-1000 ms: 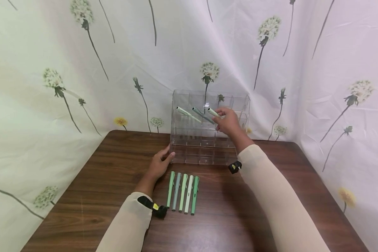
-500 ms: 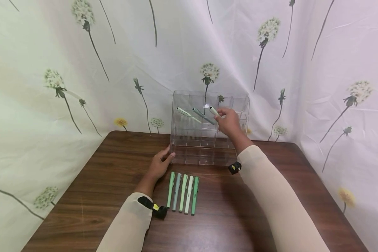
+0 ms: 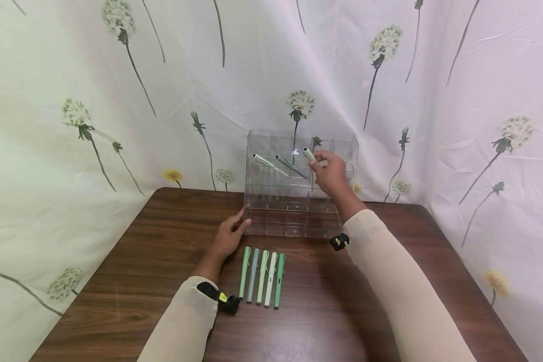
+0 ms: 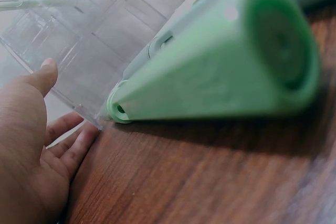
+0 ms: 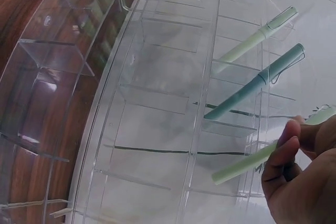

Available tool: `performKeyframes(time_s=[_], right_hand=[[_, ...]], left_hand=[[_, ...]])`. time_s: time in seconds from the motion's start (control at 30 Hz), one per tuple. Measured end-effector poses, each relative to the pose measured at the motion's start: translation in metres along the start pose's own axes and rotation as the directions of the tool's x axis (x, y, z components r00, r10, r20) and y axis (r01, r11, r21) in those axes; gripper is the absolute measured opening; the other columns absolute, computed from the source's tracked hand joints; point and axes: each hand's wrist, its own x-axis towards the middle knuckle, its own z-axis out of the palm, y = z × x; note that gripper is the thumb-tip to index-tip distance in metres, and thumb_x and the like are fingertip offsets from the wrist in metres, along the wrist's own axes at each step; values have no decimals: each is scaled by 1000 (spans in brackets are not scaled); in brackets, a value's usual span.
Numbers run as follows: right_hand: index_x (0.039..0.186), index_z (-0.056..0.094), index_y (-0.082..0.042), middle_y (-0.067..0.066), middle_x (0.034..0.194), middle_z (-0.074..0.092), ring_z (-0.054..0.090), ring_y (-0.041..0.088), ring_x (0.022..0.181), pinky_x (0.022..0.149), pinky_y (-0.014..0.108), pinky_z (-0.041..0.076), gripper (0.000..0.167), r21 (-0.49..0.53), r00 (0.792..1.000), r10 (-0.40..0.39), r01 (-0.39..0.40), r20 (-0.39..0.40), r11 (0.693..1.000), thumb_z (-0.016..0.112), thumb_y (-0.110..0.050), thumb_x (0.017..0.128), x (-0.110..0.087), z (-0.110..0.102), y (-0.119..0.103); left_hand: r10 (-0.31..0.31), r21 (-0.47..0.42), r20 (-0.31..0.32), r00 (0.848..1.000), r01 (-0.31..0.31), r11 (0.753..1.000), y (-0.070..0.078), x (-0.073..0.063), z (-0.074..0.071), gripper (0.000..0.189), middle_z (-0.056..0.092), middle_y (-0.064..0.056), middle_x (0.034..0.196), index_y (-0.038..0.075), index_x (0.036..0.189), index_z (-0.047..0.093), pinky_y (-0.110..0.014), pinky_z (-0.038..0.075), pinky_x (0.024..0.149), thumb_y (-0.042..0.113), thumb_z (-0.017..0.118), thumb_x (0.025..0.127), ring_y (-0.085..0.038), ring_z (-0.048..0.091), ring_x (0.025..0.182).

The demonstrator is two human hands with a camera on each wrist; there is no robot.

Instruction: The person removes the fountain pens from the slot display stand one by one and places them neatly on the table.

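Observation:
My right hand (image 3: 331, 173) pinches a pale green pen (image 5: 242, 166) between thumb and fingers. The pen slants at the upper tier of a clear acrylic organizer (image 3: 269, 198), its capped end up and toward me. My left hand (image 3: 230, 235) rests against the organizer's lower left side, thumb at the front corner and fingers extended along the side. In the organizer's upper row lean a light green pen (image 3: 271, 165) and a teal pen (image 5: 257, 83), left of the held one. Part of the held pen is hidden by my right fingers.
Several capped pens in greens, grey-blue and white lie in a row on the brown wooden table (image 3: 172, 241), in front of the organizer; a green pen (image 4: 199, 66) looms close in the left wrist view. A dandelion-print cloth (image 3: 185, 75) hangs right behind the organizer.
My right hand has shifted slightly right and up with the pale green pen, which now slants more steeply. The left hand, the organizer and the other pens stay put.

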Motion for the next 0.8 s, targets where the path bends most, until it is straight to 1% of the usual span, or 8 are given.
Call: performKeyframes(time_s=[0.13,0.23,0.33,0.43,0.57,0.7,0.73,0.8], right_hand=[[132,73,-10,12,138,64,73,41,101,66,27,55,24,28,998,-46,47,-33,998,69,-20,110,-3,-1,-2],[132,72,-8,13,140,59,71,30,91,67,26,57,25,49,993,-104,107,-60,993,70,-17,109,-5,-3,-5],[130,70,-4,14,137,54,61,17,77,65,23,56,24,73,983,-164,169,-80,983,71,-14,108,-7,-4,-9],[127,68,-3,13,135,53,49,10,64,60,22,49,23,83,970,-220,229,-103,970,72,-13,107,-11,-5,-13],[125,66,-3,10,139,52,40,7,58,56,23,40,23,91,952,-278,290,-125,953,73,-15,107,-18,-3,-17],[123,64,-2,9,138,55,38,8,56,54,24,38,24,85,932,-339,351,-131,932,75,-16,106,-26,-1,-20],[123,64,-3,8,136,55,38,8,56,54,24,38,25,82,927,-351,363,-130,928,75,-17,106,-28,-1,-20],[121,64,-4,8,120,59,37,8,53,52,25,37,26,81,923,-363,374,-125,924,77,-20,105,-32,0,-19]], left_hand=[[2,-14,6,1000,-2,1000,1,0,-1,64,43,-15,174,27,170,41,-62,39,127,43,64,112,-41,55,149],[2,-19,8,1000,-2,1000,1,-1,-1,64,43,-15,174,27,170,41,-62,40,127,43,64,112,-41,54,150],[-3,-18,8,1000,3,1000,1,0,-1,64,43,-15,174,27,170,41,-62,40,127,43,64,112,-41,54,150],[-3,-13,5,1000,3,1000,1,0,-1,65,42,-15,174,27,170,41,-62,39,127,44,64,112,-41,52,152],[13,-7,-1,1000,-13,1000,-1,1,-1,65,42,-15,175,25,170,40,-63,38,127,44,62,113,-42,50,154],[9,-1,-9,1000,-9,1000,-2,1,0,65,43,-17,174,23,170,40,-62,39,127,43,63,112,-42,52,152],[7,0,-8,1000,-7,1000,-1,1,0,65,43,-17,173,22,170,40,-62,39,127,43,63,112,-42,53,151],[0,4,-6,1000,0,1000,-1,1,0,66,44,-17,173,23,170,40,-61,39,127,44,64,112,-42,52,152]])
